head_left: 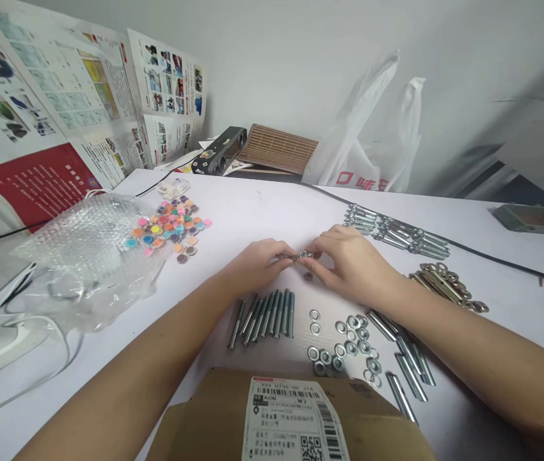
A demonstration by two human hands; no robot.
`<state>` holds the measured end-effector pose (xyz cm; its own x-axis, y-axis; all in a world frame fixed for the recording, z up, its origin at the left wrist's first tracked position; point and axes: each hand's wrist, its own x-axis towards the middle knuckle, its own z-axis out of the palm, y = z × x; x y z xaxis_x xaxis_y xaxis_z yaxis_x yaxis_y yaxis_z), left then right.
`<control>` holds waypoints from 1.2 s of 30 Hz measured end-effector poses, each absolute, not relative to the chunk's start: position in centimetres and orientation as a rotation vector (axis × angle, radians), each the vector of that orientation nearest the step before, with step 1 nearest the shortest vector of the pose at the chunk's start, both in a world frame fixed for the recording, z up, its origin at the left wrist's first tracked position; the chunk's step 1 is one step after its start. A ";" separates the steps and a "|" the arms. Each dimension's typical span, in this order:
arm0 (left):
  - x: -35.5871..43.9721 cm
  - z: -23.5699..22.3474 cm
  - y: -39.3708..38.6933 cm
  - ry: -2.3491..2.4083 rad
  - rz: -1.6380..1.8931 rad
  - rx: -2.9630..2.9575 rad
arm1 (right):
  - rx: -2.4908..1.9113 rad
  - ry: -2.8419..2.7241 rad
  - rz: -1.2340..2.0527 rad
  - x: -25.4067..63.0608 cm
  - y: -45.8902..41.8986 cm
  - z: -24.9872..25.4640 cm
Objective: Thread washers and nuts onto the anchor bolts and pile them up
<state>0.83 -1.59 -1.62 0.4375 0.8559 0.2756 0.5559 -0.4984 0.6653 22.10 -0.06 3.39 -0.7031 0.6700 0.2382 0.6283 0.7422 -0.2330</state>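
My left hand [257, 262] and my right hand [349, 264] meet over the middle of the white table [253, 205], both pinched on one metal bolt [301, 256] held level between them. A nut or washer sits on the bolt near my right fingertips. Just below my hands lies a row of several bare bolts [265, 315]. To their right is a scatter of nuts and washers [349, 346]. More metal sleeves [406, 362] lie under my right forearm.
Assembled bolts [397, 230] lie in a row at the back right, brass-coloured pieces [447, 287] beside them. Coloured round discs [171, 227] and bubble wrap [89, 256] are on the left. A cardboard box [291, 416] is at the near edge. A black cable [493, 259] crosses the right side.
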 end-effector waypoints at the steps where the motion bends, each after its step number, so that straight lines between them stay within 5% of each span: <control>1: 0.8 -1.7 -1.6 1.163 0.835 2.281 | -1.076 -2.647 0.228 22.1 -0.2 3.6; 11: 0.8 -1.4 -1.7 1.087 1.008 2.595 | -1.234 -2.527 0.739 22.3 -0.1 4.8; 25: -0.5 -2.1 -0.8 1.387 0.987 2.396 | -2.062 -2.708 0.197 32.2 6.1 7.7; 36: -0.5 -1.9 -0.8 1.414 0.874 2.371 | -1.995 -2.753 0.152 31.8 8.1 3.9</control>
